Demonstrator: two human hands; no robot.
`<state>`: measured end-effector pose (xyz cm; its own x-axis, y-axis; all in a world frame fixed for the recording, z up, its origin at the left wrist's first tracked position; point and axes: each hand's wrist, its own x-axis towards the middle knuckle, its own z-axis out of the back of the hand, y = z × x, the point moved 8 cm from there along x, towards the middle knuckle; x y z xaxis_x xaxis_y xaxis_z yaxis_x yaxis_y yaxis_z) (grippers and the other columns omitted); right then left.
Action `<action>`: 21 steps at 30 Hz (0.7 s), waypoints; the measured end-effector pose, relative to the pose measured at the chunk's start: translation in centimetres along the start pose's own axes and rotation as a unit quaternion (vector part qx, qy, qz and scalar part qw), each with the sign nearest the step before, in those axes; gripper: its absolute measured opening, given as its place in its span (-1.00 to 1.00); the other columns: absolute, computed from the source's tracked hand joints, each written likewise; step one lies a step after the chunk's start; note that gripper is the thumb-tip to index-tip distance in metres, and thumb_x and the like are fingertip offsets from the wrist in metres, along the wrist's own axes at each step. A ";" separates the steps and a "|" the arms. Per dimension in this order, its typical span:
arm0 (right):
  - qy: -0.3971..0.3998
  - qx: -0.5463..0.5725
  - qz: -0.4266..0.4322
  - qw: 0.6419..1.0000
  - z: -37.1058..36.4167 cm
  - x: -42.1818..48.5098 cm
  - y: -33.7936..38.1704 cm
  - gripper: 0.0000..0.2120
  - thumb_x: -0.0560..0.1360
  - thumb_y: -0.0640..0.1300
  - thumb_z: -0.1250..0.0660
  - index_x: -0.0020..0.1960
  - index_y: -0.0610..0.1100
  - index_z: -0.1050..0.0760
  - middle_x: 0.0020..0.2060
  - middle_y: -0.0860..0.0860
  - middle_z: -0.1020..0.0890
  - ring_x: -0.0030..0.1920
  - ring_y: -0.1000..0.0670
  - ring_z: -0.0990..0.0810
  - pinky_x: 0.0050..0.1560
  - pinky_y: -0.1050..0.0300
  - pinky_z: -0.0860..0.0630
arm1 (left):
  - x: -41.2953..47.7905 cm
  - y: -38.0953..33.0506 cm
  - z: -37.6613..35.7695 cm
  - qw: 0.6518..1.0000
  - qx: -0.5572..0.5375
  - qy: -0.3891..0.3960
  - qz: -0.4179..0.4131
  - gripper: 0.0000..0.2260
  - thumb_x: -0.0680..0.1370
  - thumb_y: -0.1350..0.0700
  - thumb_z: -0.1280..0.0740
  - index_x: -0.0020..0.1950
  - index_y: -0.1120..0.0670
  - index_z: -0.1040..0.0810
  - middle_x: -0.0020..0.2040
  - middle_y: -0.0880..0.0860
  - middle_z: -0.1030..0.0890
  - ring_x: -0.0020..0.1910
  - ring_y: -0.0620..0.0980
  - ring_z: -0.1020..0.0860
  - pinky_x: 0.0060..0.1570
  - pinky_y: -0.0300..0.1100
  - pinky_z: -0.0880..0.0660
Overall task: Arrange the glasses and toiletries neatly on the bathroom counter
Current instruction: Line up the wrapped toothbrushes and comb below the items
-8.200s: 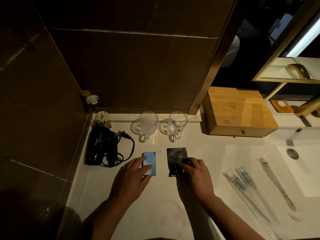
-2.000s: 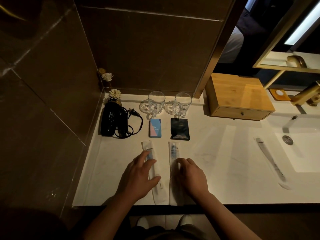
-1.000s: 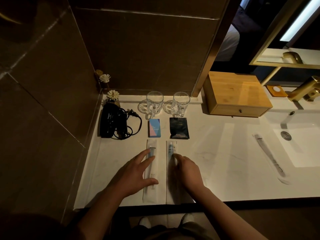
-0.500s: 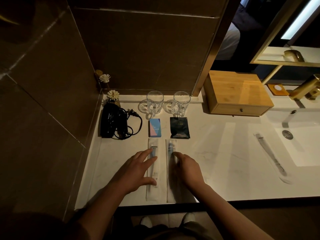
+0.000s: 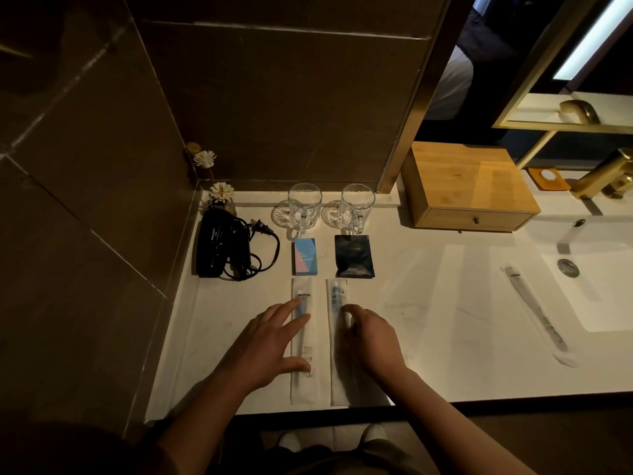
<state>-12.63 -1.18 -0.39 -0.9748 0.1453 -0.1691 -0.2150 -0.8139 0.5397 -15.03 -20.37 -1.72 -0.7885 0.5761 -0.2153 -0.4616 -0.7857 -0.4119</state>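
Two clear glass mugs, the left mug (image 5: 304, 204) and the right mug (image 5: 357, 205), stand side by side at the back of the white counter (image 5: 428, 303). In front of them lie a blue box (image 5: 305, 256) and a black sachet (image 5: 353, 256). Two wrapped toothbrush packs lie parallel below these, the left pack (image 5: 302, 341) and the right pack (image 5: 336, 303). My left hand (image 5: 270, 344) rests flat, fingers spread, on the left pack. My right hand (image 5: 371, 339) presses fingertips on the right pack. A third wrapped long item (image 5: 534, 311) lies far right beside the sink.
A black hair dryer (image 5: 222, 246) with coiled cord sits at the back left by a small flower ornament (image 5: 222, 193). A wooden drawer box (image 5: 469, 186) stands right of the mugs. The sink basin (image 5: 603, 289) and gold tap (image 5: 606, 176) are at far right. Dark wall on the left.
Over the last second both hands stayed on the two toothbrush packs, nudging them into parallel lines. Eight seconds ago the hands were on the blue box and black sachet, and the packs lay to the right.
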 end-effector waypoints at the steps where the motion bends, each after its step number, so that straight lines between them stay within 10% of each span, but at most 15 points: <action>1: -0.001 0.001 0.000 1.000 0.0 0.0 0.0 -0.63 0.56 -0.13 -0.30 0.36 0.00 -0.45 0.01 -0.03 -0.65 -0.15 0.03 -0.54 -0.11 0.21 -0.45 | 0.0 0.0 0.0 1.000 -0.004 -0.001 0.002 -0.20 0.45 -0.34 -0.41 0.62 -0.19 -0.18 0.68 -0.10 -0.05 0.60 0.00 -0.11 0.51 0.02 -0.23; 9: -0.027 0.029 -0.019 0.999 1.5 -0.9 -0.8 -0.61 0.55 0.05 -0.32 0.35 0.01 -0.43 0.02 0.01 -0.65 -0.12 0.06 -0.55 -0.09 0.21 -0.50 | 0.0 0.4 0.3 0.996 -0.084 -0.018 0.010 -0.23 0.42 -0.35 -0.42 0.57 -0.25 -0.24 0.65 -0.17 -0.08 0.55 -0.05 -0.17 0.47 0.02 -0.32; 21: -0.124 0.005 -0.167 0.978 11.7 -2.6 -12.2 -0.67 0.54 0.08 -0.32 0.22 -0.04 -0.57 -0.08 -0.01 -0.71 -0.05 -0.05 -0.66 -0.06 0.06 -0.56 | 1.4 2.2 1.0 0.979 0.012 -0.164 0.122 -0.66 0.56 0.17 -0.42 0.34 0.13 -0.60 0.42 0.19 -0.53 0.41 0.24 -0.46 0.32 0.25 -0.43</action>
<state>-8.15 15.00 3.11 -0.8345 0.5347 -0.1327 -0.5228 -0.6926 0.4969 -17.58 -21.48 -2.09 -0.9630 0.2695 -0.0069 -0.2488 -0.8984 -0.3619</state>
